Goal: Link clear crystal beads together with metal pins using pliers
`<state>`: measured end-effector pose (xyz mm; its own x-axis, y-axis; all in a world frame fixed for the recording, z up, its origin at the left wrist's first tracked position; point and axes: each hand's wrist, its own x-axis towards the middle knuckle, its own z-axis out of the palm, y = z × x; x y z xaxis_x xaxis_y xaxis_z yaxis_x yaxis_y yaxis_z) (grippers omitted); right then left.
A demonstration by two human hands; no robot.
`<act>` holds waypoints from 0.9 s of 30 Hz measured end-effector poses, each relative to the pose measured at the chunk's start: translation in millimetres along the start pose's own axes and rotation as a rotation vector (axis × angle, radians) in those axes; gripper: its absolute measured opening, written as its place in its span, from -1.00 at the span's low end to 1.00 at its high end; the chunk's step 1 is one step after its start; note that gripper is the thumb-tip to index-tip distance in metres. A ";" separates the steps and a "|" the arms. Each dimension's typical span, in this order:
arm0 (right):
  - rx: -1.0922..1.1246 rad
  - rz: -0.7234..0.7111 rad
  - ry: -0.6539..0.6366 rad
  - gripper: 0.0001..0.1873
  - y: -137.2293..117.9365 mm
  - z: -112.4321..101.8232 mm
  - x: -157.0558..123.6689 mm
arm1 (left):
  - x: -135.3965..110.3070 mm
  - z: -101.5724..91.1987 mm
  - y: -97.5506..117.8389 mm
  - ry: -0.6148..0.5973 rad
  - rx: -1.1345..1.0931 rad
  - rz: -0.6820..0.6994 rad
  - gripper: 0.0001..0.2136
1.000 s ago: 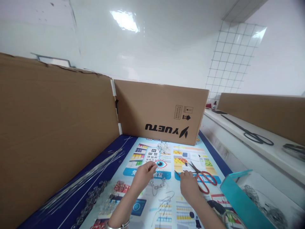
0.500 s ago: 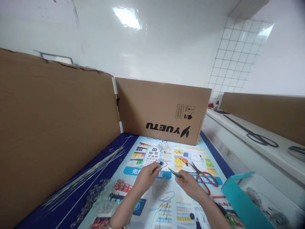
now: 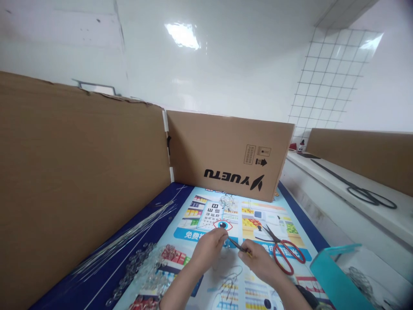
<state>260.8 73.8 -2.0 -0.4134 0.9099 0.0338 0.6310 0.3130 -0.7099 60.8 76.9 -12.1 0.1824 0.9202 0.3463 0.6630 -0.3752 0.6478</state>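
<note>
My right hand (image 3: 259,259) is closed around the handles of slim pliers (image 3: 237,245), whose dark jaws point up and to the left. The jaw tips come right up to the fingertips of my left hand (image 3: 209,247). Thumb and forefinger of that hand are pinched together on something too small to make out. Several loose thin wire pieces (image 3: 229,282) lie on the printed sheet (image 3: 206,232) below my hands. Right of the pliers rest scissors (image 3: 284,249) with red handles, blades partly spread.
Long thin wires (image 3: 129,237) and many clear beads (image 3: 142,267) lie at the left. A clump of wire and clear pieces (image 3: 227,202) sits farther back. Cardboard panels (image 3: 232,150) wall the left and back. A teal box (image 3: 338,275) holds coiled wire at right.
My hands have come together, and the plier tips now meet my left fingertips instead of standing apart from them. The whole view has shifted slightly.
</note>
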 end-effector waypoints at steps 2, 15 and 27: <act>0.012 0.005 0.005 -0.87 3.0 1.2 1.1 | 0.3 -0.8 0.1 0.016 -0.021 0.007 -0.79; 0.140 0.081 -0.025 -0.81 -1.8 3.8 -1.0 | 2.2 3.7 -2.7 0.064 -0.130 0.016 -0.82; 0.064 0.037 0.018 -0.84 4.8 5.3 2.3 | 2.6 6.9 -2.3 0.029 -0.414 -0.142 -0.87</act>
<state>259.4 76.0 -9.0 -0.3780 0.9256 0.0193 0.6022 0.2617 -0.7543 64.8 80.9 -17.3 0.0863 0.9646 0.2491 0.3325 -0.2636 0.9055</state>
